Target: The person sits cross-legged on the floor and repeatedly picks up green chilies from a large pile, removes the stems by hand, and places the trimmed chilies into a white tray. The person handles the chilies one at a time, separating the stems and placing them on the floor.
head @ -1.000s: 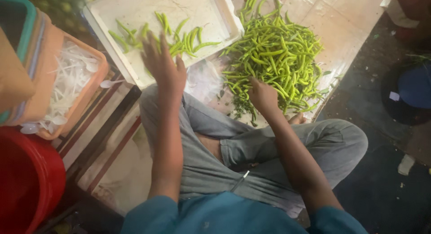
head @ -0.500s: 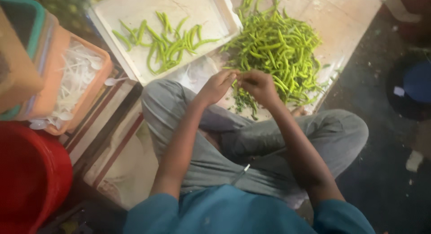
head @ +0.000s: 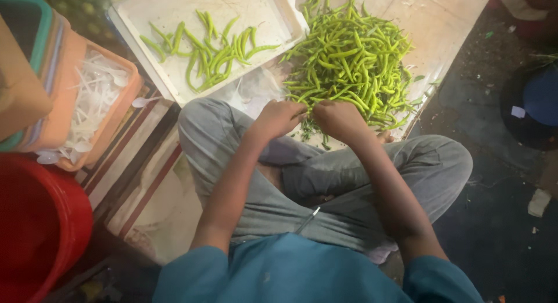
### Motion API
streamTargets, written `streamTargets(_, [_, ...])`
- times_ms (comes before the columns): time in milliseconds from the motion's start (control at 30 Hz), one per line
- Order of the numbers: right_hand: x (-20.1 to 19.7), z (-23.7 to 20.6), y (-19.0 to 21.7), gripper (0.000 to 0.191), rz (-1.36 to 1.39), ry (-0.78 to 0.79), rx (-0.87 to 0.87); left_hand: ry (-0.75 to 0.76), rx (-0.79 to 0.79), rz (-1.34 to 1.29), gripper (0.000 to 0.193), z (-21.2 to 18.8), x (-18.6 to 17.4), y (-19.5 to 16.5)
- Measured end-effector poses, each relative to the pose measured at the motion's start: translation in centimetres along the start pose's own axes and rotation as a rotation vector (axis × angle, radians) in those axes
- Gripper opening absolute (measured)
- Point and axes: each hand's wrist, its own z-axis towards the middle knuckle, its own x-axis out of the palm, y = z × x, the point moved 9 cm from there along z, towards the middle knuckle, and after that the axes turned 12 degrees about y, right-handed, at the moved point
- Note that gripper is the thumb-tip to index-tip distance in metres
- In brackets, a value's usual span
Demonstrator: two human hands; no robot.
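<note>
Both hands [head: 311, 118] together at green chilli pile [head: 349, 59], white tray [head: 267, 6] beside

Bright centre, dim right edge, soft blur, slight wide-angle distortion.

Only label-ish thing I spot: a small white square sticker [head: 517, 112] on the dark round object [head: 532, 108] far right.
</note>
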Motion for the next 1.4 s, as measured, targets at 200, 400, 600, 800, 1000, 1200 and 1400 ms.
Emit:
streamTargets(200, [2.1,1.7,-0.6,0.021,-0.008,-0.086,-0.05,-0.028,-0.033,-0.043,0.026,0.8,0.0,2.4])
streamTargets(400, [3.3,3.4,-2.5,0.026,0.136,-0.296,0.139,-0.045,-0.208,-0.304,0.028,2.6,2.1,6.6])
streamTargets(600, [7.3,4.7,-4.5,0.025,0.225,-0.066,0.183,-0.423,-0.43,-0.358,0.035,1.0,-4.4,17.3])
streamTargets(800, [9.2,5.1,-8.6,0.028,0.056,0.116,0.417,-0.922,-0.342,-0.25,0.079,-4.8,-11.9,21.4])
streamTargets(1000, [6.8,5.1,-9.7,0.03,-0.007,-0.078,0.389,-0.886,-0.23,-0.203,0.082,-4.7,-9.8,16.8])
streamTargets(1200, [8.0,4.1,-9.1,0.022,-0.034,-0.108,0.343,-0.773,-0.112,-0.107,0.064,-2.8,-6.9,10.9])
streamTargets(1400, [9.5,3.4,-8.5,0.011,-0.151,-0.093,0.356,-0.711,-0.08,-0.124,0.049,-3.2,-4.7,8.3])
